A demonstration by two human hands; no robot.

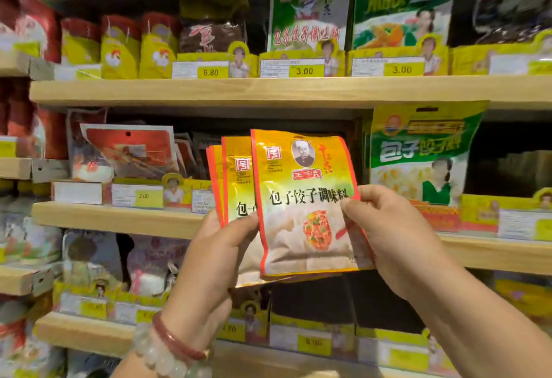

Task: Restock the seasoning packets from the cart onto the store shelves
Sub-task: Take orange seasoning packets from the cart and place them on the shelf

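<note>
I hold a small fanned stack of orange-and-yellow seasoning packets in front of the middle shelf. My left hand grips the stack from its left lower edge, thumb across the front. My right hand pinches the right edge of the front packet. The front packet shows a portrait, black Chinese lettering and a dumpling picture. The shelf slot right behind the packets looks dark; its contents are hidden. The cart is out of view.
Wooden shelves run across the view with yellow price-tag trays. A green-and-yellow packet stands to the right on the middle shelf, red packets to the left. Green packets stand on the shelf above. More stock fills the lower shelves.
</note>
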